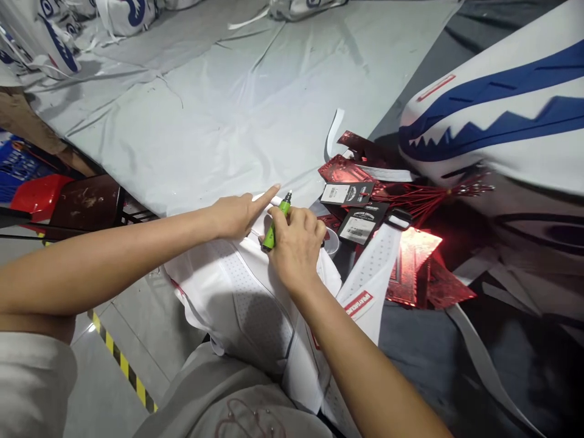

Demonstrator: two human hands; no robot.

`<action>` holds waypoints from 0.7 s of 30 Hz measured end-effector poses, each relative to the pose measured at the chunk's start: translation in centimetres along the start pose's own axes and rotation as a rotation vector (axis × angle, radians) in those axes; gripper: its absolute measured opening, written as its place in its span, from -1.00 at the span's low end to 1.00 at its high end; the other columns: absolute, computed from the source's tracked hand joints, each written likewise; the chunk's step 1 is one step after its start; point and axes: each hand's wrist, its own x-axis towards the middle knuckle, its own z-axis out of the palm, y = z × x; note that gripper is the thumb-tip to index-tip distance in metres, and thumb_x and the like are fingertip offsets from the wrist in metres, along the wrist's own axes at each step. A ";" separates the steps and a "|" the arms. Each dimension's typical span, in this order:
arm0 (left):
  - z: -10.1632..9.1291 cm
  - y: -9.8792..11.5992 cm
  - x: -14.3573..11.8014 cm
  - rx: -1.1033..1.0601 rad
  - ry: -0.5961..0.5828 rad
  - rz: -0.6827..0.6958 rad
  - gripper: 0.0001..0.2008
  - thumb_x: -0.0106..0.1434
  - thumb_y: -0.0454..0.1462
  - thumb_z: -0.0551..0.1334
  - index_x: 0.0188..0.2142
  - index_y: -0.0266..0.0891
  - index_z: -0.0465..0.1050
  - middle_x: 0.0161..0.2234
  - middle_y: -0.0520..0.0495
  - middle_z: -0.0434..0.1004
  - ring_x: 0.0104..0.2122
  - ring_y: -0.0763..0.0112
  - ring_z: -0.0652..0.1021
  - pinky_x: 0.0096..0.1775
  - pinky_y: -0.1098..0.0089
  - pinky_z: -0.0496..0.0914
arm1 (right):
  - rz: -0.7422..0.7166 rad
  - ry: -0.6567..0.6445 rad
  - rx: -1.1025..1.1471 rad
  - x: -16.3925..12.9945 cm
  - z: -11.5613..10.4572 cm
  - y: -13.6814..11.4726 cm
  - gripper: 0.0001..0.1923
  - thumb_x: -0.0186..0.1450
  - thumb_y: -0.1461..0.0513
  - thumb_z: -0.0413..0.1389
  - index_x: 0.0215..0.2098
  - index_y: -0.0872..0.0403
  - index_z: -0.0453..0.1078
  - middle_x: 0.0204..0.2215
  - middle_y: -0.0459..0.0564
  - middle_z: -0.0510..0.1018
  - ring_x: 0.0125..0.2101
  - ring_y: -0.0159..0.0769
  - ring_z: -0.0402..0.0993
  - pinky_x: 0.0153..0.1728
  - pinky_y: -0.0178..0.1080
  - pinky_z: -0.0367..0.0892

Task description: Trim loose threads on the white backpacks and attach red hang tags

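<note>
The right hand (pixel 296 246) is wrapped around a green lighter (pixel 275 224), fingers closed tight on its body. The lighter's long axis runs from about seven o'clock up to one o'clock, with its dark metal head at the upper end, aimed away from the person and toward the grey cloth-covered table (pixel 219 115). Its lower end pokes out below the thumb side of the fist.

At nine o'clock from the lighter, the left hand (pixel 237 213) lies with the index finger stretched out straight, pointing toward two o'clock, the other fingers curled under. That fingertip presses a narrow white strap (pixel 263 198) just beside the lighter's head; whether the hand pinches anything I cannot tell.

Both hands rest over a white perforated bag (pixel 246 292) hanging off the table edge toward six o'clock. At three o'clock from the hands lies a heap of shiny red tags (pixel 410 267) and black hang tags (pixel 347 194), with a big white and blue shark-print bag (pixel 502 115) beyond at two o'clock.
</note>
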 end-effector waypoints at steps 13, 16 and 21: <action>1.2 -1.2 -0.7 -0.025 0.135 0.027 -0.12 0.33 -0.26 0.05 0.42 -0.04 -0.58 -0.08 -0.20 0.40 -0.21 0.21 0.50 -0.27 0.34 0.34 | 0.261 -0.340 0.866 -1.5 -3.5 0.3 -0.81 0.27 0.17 0.15 -0.17 0.03 0.50 -0.38 -0.09 0.64 -0.40 -0.25 0.57 -0.37 -0.25 0.37; 1.3 -1.7 -0.6 -0.039 0.123 0.034 -0.11 0.32 -0.28 0.06 0.42 -0.05 -0.57 -0.08 -0.20 0.40 -0.20 0.19 0.50 -0.26 0.32 0.35 | 0.108 -0.310 0.811 -0.7 -2.2 0.2 -0.79 0.28 0.19 0.15 -0.15 0.04 0.54 -0.26 -0.01 0.66 -0.29 -0.21 0.59 -0.24 -0.21 0.42; 1.8 -2.3 -0.4 -0.057 0.120 0.036 -0.11 0.32 -0.32 0.05 0.43 -0.03 -0.56 -0.08 -0.21 0.39 -0.19 0.18 0.51 -0.23 0.30 0.37 | -0.098 -0.292 0.703 -0.5 -1.3 0.1 -0.75 0.34 0.23 0.10 -0.05 0.06 0.53 -0.24 0.04 0.63 -0.27 -0.22 0.57 -0.22 -0.22 0.43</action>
